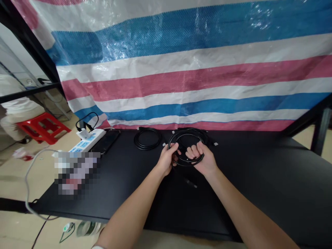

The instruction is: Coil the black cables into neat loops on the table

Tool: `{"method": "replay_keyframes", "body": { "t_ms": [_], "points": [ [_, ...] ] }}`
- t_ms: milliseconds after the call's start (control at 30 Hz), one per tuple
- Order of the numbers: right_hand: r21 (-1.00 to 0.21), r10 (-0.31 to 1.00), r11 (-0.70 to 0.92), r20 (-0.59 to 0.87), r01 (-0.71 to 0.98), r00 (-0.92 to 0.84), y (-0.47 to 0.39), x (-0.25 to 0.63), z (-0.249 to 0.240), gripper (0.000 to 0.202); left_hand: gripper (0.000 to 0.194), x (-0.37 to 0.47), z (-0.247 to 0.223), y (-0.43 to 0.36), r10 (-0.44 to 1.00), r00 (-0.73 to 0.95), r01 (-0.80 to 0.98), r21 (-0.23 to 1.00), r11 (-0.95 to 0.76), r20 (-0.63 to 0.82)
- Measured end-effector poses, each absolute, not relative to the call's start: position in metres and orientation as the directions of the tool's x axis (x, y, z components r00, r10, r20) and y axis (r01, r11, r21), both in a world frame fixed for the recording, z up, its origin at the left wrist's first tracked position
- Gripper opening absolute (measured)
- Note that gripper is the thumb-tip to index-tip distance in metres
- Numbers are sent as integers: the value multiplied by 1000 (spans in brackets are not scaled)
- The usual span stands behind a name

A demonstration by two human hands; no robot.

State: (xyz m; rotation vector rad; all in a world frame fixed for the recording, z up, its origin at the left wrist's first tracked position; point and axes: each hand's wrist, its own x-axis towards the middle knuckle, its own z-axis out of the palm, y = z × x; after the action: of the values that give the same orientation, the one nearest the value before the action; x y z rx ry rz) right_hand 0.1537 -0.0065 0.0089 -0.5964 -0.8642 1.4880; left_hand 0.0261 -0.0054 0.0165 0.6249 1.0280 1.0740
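A black cable (184, 164), wound into a loose coil, is held up between my two hands over the black table. My left hand (168, 157) is closed around the coil's left side, thumb on top. On the right side, my right hand (203, 157) grips the same coil with curled fingers. One cable end with a metal-tipped plug (191, 183) hangs below the coil, slightly blurred. Behind my hands lies more coiled black cable (204, 133) with light-coloured plugs, partly hidden by the held coil. Another separate black cable coil (147, 139) rests to the left.
A white power strip (86, 142) with a plugged-in adapter and a dark phone (106, 141) lie at the table's left. A striped plastic sheet (181, 79) hangs behind the table (272, 180). Beyond, a person sits on a red stool (45, 126).
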Motion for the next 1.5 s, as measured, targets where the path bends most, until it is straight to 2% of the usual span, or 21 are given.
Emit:
{"method": "replay_keyframes", "body": {
  "t_ms": [67, 167, 267, 367, 433, 500, 567, 633, 733, 900, 1067, 1200, 1300, 1400, 1500],
  "points": [
    [-851, 995, 34, 79, -524, -63, -5, 146, 5, 60, 39, 23, 13, -2, 951, 3, -419, 863, 281, -308],
    [-952, 995, 30, 0, -305, 98, -5, 136, -1, 54, 39, 15, 13, 5, 955, -135, -508, 846, 161, -263],
    [-998, 981, 29, 16, -63, 193, -6, 131, -7, 49, 45, 6, 21, 8, 953, -95, -640, 751, 164, -289],
    [-985, 972, 117, 139, 125, 188, -7, 131, -9, 44, 40, -1, 28, 8, 963, -74, -712, 690, 131, -259],
    [-935, 955, 179, 240, 307, 174, -7, 130, -6, 37, 37, -5, 30, 9, 967, -99, -705, 703, 97, -233],
    [-818, 954, 156, 269, 554, 129, -5, 126, 2, 29, 35, -9, 29, 12, 954, -171, -665, 744, 72, -245],
    [-636, 980, 53, 182, 770, 83, -2, 118, 15, 25, 33, -16, 28, 17, 916, -288, -615, 787, 46, -279],
    [-470, 997, -36, 42, 882, 63, 3, 107, 28, 30, 28, -24, 26, 22, 864, -403, -577, 817, 17, -303],
    [-409, 997, -65, -71, 910, 39, 18, 87, 43, 40, 30, -37, 22, 30, 825, -497, -513, 858, -30, -269],
    [-464, 991, -72, -137, 883, 9, 50, 63, 48, 43, 39, -53, 13, 37, 753, -647, -267, 960, -81, -117],
    [-467, 981, -89, -195, 880, -5, 71, 52, 47, 42, 57, -58, 10, 35, 743, -669, 132, 986, 104, 11],
    [-446, 978, -94, -206, 890, 0, 76, 49, 43, 39, 63, -54, 6, 30, 767, -615, 530, 817, 229, 183],
    [-392, 987, -79, -160, 917, 17, 76, 47, 39, 39, 52, -48, -1, 27, 845, -451, 756, 627, 190, 287],
    [-329, 996, -54, -90, 943, 25, 71, 45, 36, 46, 32, -46, -5, 26, 949, -187, 869, 494, 40, 253],
    [-311, 999, 8, -36, 950, -21, 64, 48, 35, 45, 25, -47, -3, 25, 971, -118, 896, 444, 13, 210]
  ]
}}
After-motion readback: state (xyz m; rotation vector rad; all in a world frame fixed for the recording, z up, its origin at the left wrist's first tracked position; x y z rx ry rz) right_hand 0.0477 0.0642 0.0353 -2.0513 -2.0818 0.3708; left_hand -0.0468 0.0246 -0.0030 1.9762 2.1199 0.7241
